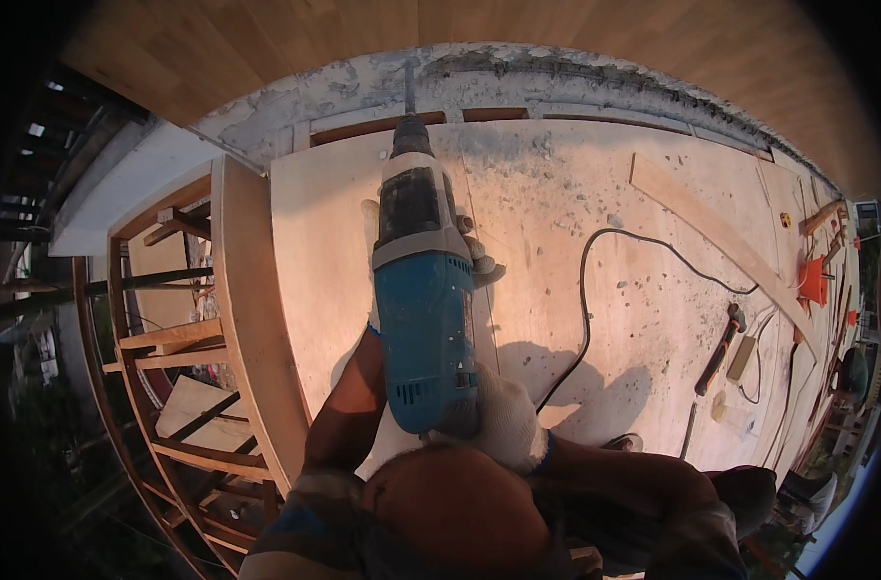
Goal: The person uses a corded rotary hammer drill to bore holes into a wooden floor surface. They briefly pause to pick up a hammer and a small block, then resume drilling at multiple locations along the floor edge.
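Note:
A teal-and-black rotary drill (421, 329) points away from me, its long bit (410, 87) reaching to the chipped pale band (334, 97) below wooden boards. My left hand (478, 253), in a white knit glove, wraps round the drill's front body from underneath, fingers showing on its right side. My right hand (508, 425), also gloved, is closed at the rear of the drill, partly hidden behind it. Grey rubble lies scattered over the pale plywood (528, 300) beneath.
A wooden frame (242, 329) with open slats runs along the left. On the right lie a narrow plank (682, 193), a black cord (584, 280), a hammer (721, 348), a small pale block (740, 362) and an orange container (813, 280).

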Demonstrator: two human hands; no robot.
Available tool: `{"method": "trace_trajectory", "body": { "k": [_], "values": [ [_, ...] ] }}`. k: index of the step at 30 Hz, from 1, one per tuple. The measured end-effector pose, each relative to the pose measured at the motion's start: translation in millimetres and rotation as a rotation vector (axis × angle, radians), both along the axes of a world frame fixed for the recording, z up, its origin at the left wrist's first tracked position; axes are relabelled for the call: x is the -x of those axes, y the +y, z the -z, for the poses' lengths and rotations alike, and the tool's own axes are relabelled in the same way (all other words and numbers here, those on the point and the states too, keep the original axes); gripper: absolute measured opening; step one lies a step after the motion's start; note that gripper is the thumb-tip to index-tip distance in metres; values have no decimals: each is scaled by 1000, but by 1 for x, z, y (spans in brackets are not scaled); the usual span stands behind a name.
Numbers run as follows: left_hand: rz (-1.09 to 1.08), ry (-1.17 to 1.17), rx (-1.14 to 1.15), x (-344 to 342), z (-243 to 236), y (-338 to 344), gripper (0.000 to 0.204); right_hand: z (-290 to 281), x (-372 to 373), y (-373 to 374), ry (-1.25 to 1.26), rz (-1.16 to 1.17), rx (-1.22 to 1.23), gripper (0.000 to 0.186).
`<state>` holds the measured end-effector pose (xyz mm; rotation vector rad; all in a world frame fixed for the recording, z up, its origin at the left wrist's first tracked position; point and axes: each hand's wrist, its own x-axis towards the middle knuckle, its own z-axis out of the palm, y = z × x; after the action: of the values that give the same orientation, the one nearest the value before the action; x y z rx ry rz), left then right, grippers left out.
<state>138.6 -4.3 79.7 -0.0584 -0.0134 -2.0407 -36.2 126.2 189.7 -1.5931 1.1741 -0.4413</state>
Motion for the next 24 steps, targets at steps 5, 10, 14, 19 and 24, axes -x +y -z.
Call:
{"method": "trace_trajectory", "body": {
  "k": [5,10,14,19,24],
  "values": [
    [2,-62,-136,-14,-1,-3,85,-2,-14,-6,1,-28,2,75],
    [-65,-198,-109,-25,-23,-6,64,-30,-28,-23,46,-96,-80,76],
    [-92,-180,-134,-31,-43,-5,55,-28,-42,-25,-73,-127,13,74],
    [-37,-192,-289,-61,-58,-18,72,-61,-57,-37,-194,-92,42,69],
    [-34,-267,-278,-80,-94,-26,70,-66,-80,-41,-198,-194,372,68]
  ]
}}
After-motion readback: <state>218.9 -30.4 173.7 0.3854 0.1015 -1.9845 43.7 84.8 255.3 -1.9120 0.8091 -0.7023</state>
